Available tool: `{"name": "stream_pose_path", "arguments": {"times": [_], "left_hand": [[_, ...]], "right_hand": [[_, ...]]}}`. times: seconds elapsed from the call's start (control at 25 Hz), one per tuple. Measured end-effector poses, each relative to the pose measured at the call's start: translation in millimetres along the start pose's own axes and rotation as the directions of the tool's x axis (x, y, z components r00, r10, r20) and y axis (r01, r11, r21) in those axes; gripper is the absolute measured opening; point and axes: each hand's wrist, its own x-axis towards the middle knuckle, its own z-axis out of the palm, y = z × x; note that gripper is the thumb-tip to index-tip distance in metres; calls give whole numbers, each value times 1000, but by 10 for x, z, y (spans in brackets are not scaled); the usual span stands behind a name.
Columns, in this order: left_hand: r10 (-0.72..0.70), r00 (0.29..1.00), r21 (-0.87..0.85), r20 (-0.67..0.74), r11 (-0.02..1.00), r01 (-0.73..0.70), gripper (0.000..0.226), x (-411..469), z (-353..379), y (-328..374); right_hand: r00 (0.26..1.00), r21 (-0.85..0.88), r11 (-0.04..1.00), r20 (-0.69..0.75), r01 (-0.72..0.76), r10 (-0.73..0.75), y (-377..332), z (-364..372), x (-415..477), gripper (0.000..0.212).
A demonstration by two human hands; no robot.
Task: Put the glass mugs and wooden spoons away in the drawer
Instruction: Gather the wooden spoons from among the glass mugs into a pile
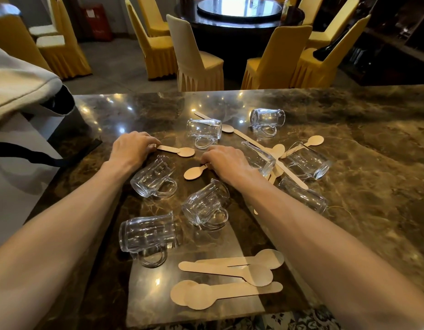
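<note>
Our left hand (132,148) grips one wooden spoon (180,151) by its handle end, bowl pointing right; our right hand (226,160) pinches a second spoon (193,173), bowl pointing left. Both lie crosswise on the counter (361,167) among glass mugs (155,176).

legible text: none. red cabinet (99,28) at the back of the room: white label (91,13) on its front, print too small to read. glass mugs (156,175) on the counter: faint raised marks on the sides, not readable.
</note>
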Motion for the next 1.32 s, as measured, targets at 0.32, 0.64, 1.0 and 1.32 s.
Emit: {"name": "stream_pose_path", "arguments": {"times": [0.32, 0.64, 1.0, 1.32], "left_hand": [[27, 997, 27, -75, 999, -25, 20, -43, 15, -58], [14, 986, 25, -165, 1000, -10, 17, -103, -191, -64], [7, 991, -368, -131, 928, -55, 27, -244, -768, 334], [210, 972, -592, 107, 799, -108, 28, -629, -1076, 778]], "right_hand": [[995, -99, 995, -92, 33, -42, 18, -24, 0, 29], [948, 1, 994, -302, 106, -100, -10, -147, -190, 17], [899, -46, 982, -397, 183, -186, -134, -373, -807, 22], [867, -85, 973, -443, 213, -228, -276, -433, -1359, 21]]}}
